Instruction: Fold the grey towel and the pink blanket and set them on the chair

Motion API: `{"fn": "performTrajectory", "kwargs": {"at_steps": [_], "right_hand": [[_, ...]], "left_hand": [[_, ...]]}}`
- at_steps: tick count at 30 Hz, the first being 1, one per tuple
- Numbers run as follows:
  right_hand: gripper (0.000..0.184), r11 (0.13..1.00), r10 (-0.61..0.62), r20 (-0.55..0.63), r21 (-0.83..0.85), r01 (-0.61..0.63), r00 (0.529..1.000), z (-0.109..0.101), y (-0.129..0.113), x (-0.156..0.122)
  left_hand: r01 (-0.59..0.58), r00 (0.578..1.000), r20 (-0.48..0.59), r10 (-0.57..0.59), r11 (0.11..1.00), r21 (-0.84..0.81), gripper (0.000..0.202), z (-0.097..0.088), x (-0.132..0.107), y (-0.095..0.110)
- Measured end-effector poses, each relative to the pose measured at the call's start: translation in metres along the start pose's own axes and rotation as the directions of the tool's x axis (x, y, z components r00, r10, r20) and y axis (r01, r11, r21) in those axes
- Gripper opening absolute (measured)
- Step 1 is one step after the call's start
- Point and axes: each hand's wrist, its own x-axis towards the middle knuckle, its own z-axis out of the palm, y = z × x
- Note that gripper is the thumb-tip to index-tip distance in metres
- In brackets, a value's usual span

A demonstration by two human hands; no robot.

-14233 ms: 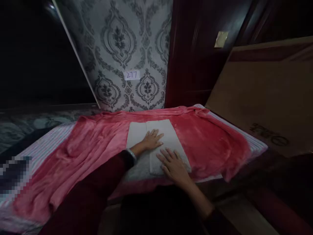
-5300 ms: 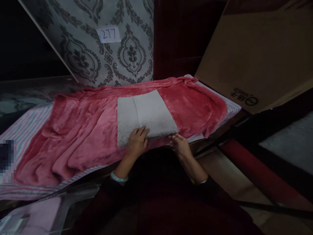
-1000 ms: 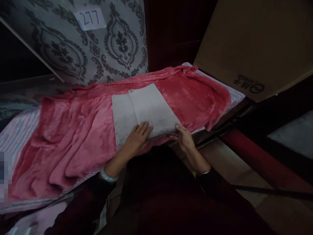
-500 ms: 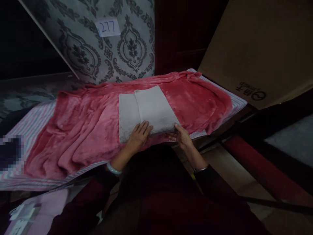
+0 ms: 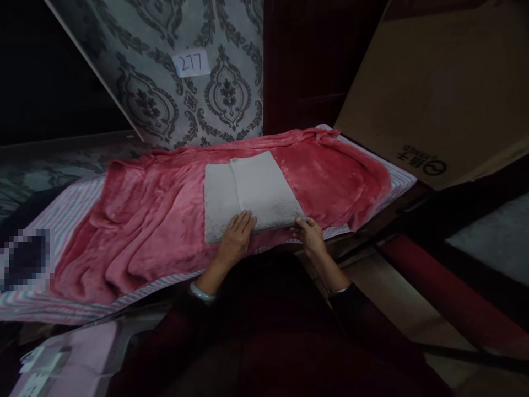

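A light grey folded mat (image 5: 264,184), with a smooth face and a fuzzy near edge, lies on a pink plush blanket (image 5: 161,215). One panel is folded over the other, leaving a slanting edge near its middle. My left hand (image 5: 236,240) rests flat on the mat's near edge, fingers stretched out over it. At the near right corner, my right hand (image 5: 311,234) pinches the mat, thumb on top and the other fingers partly hidden below the edge.
Beneath the blanket is a striped sheet (image 5: 78,207). A large cardboard box (image 5: 430,82) leans at the back right. Patterned wallpaper bears a paper label (image 5: 192,62) reading 277. A pink surface (image 5: 88,344) with white items stands lower left.
The mat's near right corner has come down a little, with my right hand at it. My left hand stays on the near edge. The whole view has shifted slightly.
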Motion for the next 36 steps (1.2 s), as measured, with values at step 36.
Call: {"fn": "performTrajectory", "kwargs": {"at_steps": [36], "right_hand": [[0.057, -0.21, -0.226, 0.757, -0.653, 0.728, 0.613, 0.055, -0.017, 0.04]], "left_hand": [[0.375, 0.927, -0.004, -0.375, 0.926, 0.039, 0.061, -0.034, -0.055, -0.017]]}}
